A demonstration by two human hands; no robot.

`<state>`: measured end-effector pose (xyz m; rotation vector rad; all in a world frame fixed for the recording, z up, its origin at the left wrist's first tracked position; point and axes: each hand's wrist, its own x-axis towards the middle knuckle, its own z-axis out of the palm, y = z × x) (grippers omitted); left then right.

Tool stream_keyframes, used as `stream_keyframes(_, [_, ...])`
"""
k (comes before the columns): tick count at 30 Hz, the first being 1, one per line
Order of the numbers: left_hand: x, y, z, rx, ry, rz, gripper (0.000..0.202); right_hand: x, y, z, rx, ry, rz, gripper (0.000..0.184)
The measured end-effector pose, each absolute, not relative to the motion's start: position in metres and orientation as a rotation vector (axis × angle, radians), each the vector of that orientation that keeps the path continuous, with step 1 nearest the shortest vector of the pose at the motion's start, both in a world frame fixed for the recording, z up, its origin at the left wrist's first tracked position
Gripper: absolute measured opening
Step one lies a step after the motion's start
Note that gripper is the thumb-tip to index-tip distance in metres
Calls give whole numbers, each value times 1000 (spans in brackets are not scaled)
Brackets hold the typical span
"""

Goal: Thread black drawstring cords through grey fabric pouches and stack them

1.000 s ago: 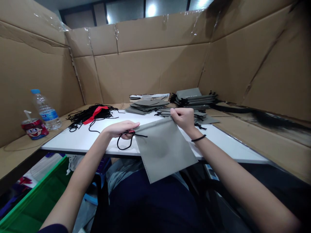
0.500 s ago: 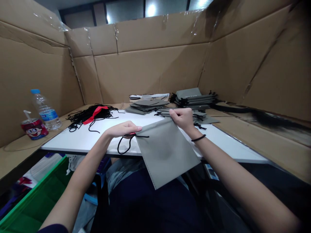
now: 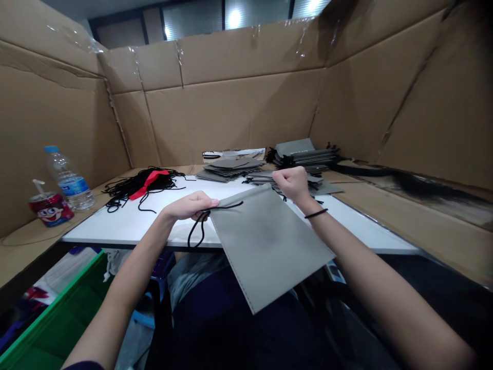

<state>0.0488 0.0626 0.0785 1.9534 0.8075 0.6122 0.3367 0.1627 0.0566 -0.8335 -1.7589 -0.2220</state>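
Note:
I hold a flat grey fabric bag (image 3: 265, 241) over the near edge of the white table (image 3: 127, 223); it hangs down toward my lap. My right hand (image 3: 295, 184) is closed and pinches the bag's top right corner. My left hand (image 3: 188, 205) is closed at the bag's top left corner, gripping a black drawstring cord (image 3: 198, 228). One end of the cord lies along the bag's top hem and a loop hangs below my fingers.
A tangle of black cords with a red strip (image 3: 144, 182) lies at the table's left. Stacks of grey bags (image 3: 231, 167) and a further stack (image 3: 304, 154) sit at the back. A water bottle (image 3: 67, 177) and a red can (image 3: 50, 208) stand left. Cardboard walls surround; a green bin (image 3: 50, 324) is below left.
The bag has spread wider and hangs lower toward me. My right hand lifted slightly at the top corner. The cord end now lies further along the bag's top hem.

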Motion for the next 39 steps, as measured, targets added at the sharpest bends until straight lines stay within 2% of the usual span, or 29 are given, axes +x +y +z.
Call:
stream_keyframes(24, [43, 67, 74, 2035, 814, 469, 58, 354, 170, 64, -856, -1689, -422, 42])
stream_keyframes(29, [44, 68, 71, 1900, 760, 491, 57, 352, 169, 63, -772, -1628, -449, 39])
stream_keyframes(33, [44, 67, 73, 1850, 733, 476, 58, 343, 167, 62, -705, -1669, -389, 36])
stream_keyframes(39, [42, 64, 80, 2003, 834, 587, 59, 332, 165, 60, -697, -1851, -225, 45])
